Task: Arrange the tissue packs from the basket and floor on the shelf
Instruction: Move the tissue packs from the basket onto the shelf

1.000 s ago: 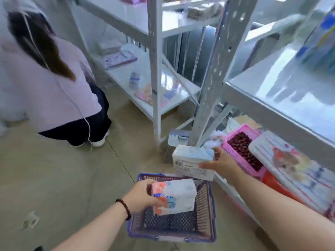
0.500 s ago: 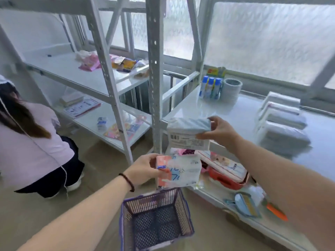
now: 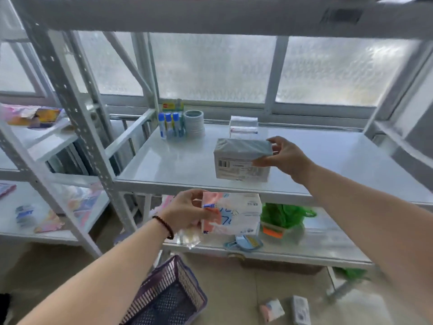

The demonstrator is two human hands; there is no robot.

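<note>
Head view: the right hand [image 3: 284, 158] is gripping a grey tissue pack [image 3: 242, 158] low over the shelf [image 3: 178, 160]; it should land flat, square beside the stacked packs [image 3: 243, 126]. The left hand [image 3: 187, 213] is holding an orange-and-white tissue pack [image 3: 234, 213] below the shelf edge.

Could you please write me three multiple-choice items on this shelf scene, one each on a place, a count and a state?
1. Where is the grey pack?
A. in the basket
B. over the middle shelf
C. on the floor

2. How many blue-capped tubes stand at the back of the shelf?
A. one
B. three
C. six

3. What is the left hand doing?
A. holding a pink-and-white pack
B. hanging idle
C. pressing flat on the shelf

Answers: 1 B, the right hand holds it above the shelf surface; 2 B, three blue caps show side by side; 3 A, its fingers grip the pink-and-white pack below the shelf edge.
</note>
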